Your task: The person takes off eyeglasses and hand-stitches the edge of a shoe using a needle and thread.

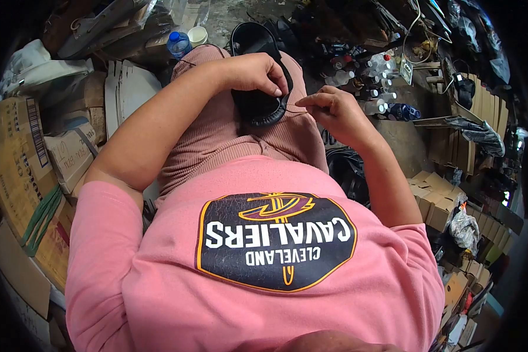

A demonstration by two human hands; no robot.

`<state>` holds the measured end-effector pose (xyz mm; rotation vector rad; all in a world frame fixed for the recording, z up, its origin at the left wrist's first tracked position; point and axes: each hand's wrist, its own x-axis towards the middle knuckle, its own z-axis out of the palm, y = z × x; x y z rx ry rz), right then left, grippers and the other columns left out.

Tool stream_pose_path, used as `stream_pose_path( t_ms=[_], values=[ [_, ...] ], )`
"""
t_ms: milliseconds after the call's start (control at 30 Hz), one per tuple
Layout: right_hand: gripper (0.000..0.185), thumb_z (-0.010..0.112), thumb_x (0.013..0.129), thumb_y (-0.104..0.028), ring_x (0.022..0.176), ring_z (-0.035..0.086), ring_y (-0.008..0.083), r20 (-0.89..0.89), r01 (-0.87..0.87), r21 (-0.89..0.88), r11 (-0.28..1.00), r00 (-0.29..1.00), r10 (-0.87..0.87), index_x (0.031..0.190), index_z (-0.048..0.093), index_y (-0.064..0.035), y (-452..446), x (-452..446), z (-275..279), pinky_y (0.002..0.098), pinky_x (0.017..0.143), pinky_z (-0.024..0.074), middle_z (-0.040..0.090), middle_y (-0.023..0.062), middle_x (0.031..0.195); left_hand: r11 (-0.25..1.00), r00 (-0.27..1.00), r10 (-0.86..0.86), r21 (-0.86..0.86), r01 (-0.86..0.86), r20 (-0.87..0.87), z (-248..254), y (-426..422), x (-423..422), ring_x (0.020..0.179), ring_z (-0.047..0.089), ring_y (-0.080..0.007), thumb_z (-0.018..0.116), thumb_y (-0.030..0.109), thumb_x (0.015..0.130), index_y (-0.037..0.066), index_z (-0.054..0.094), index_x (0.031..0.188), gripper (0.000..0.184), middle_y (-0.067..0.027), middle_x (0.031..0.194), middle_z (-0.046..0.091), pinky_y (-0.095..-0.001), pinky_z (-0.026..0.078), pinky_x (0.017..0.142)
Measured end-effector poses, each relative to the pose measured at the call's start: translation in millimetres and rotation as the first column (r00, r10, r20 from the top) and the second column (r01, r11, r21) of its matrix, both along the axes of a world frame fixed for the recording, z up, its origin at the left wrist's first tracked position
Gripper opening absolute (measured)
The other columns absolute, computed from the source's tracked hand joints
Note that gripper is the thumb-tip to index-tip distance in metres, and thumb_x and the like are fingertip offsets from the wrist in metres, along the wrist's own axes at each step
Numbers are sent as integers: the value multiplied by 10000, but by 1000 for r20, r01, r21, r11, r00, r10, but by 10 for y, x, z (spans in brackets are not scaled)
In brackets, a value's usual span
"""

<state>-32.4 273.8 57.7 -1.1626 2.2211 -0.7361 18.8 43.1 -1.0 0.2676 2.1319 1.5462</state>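
A black shoe [256, 109] lies lengthwise across my lap, its rounded end towards my belly. My left hand [263, 71] reaches over the middle of it. The thumb and fingers are pinched together at the shoe's right edge; whatever they grip there is too small to make out. To the right of the shoe, my right hand [333, 110] has its thumb and forefinger closed on a thin dark thread [293, 111]. That thread runs to the shoe's edge. Whether a needle is on it I cannot see.
Cardboard boxes [23, 170] are stacked on my left. Beyond my knee stand a blue-capped bottle [179, 44] and a pale cup [198, 36]. Several plastic bottles [381, 76] are on the floor at right, with more cartons [434, 196] nearer me.
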Motion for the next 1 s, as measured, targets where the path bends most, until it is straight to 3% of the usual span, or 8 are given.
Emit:
stream_pose_path(
  t_ms=[133,367,567,667,733,800,867,1000],
  values=[
    [243,628,751,-29,768,619,295,-111,-48,-10,999,993,46,974,708,-84,-14,80,-28,344,695,507,601,138,840,1000,1000,5,-5,-5,4,1,6,3,866,620,-113,685,116,795,20,696,999,226,-46,913,699,-256,465,841],
    [285,641,740,-39,792,623,304,-150,-7,-45,999,989,0,1014,694,-100,60,251,-140,356,711,516,600,135,853,1000,1000,14,-9,-14,3,-14,5,17,855,618,-107,691,127,797,29,700,997,223,-42,910,701,-256,469,819],
    [256,640,751,-39,819,622,294,-251,-96,40,995,963,103,989,707,-102,-83,112,-25,348,736,513,598,127,860,1000,1000,26,10,-26,-5,-11,7,30,852,619,-104,694,117,793,32,704,984,209,-46,908,702,-251,470,811],
    [252,643,750,-26,814,623,281,-180,-139,41,990,973,144,976,717,-112,-118,-15,-61,343,729,511,597,123,862,999,999,44,-7,-44,-24,-20,31,48,867,615,-119,695,113,789,36,709,972,199,-57,905,692,-258,464,824],
    [264,654,741,-13,812,622,269,53,-142,20,990,989,141,971,723,-123,-89,-146,-145,341,727,512,599,123,868,999,998,33,-3,-34,-55,-37,23,56,880,609,-130,694,116,789,40,710,971,197,-59,906,682,-264,460,831],
    [271,662,736,0,809,622,257,79,-134,12,991,988,132,968,724,-124,-123,-135,-81,336,726,514,600,120,857,1000,996,26,-1,-26,-83,-64,8,63,893,603,-141,693,119,789,44,711,969,196,-61,908,672,-270,457,839],
    [270,666,736,0,810,623,252,-168,-223,68,973,958,231,971,723,-120,-170,-81,5,334,718,511,600,115,840,1000,997,29,7,-29,-71,-89,4,60,905,592,-163,693,124,790,51,713,972,197,-64,903,647,-278,452,843],
    [276,670,730,6,812,624,252,-231,-223,79,972,944,235,970,723,-120,-172,-3,-59,331,715,510,603,112,831,1000,993,13,-18,-15,-113,-123,9,52,909,589,-168,695,126,786,58,713,975,202,-70,899,640,-275,449,841]
  ],
)
